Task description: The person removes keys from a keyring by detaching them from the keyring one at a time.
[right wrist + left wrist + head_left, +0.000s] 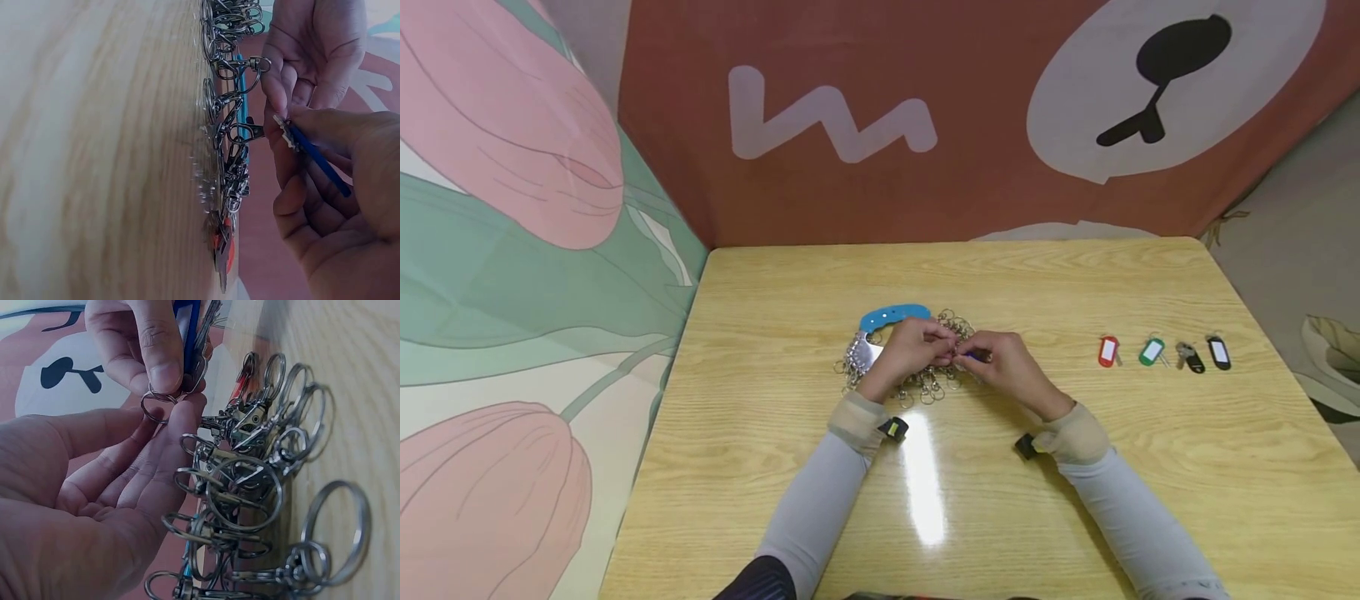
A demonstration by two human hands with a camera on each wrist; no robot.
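Both hands meet over the right part of a key ring holder with a blue handle [895,315] and a metal plate [868,352]. My left hand [917,348] pinches a thin split ring [150,411] between thumb and fingers. My right hand [1003,358] grips a blue key tag [322,162] at the same ring, its fingertips against those of the left. Beside the tag in the left wrist view is a metal key [205,331]. Several clips with rings [244,494] fan out from the holder just below the hands.
To the right on the wooden table [760,467] lie a red key tag [1107,351], a green one [1151,351] and two black ones [1219,352], with keys by them. Another red tag [230,250] with a key shows among the rings. A printed curtain [850,200] hangs behind.
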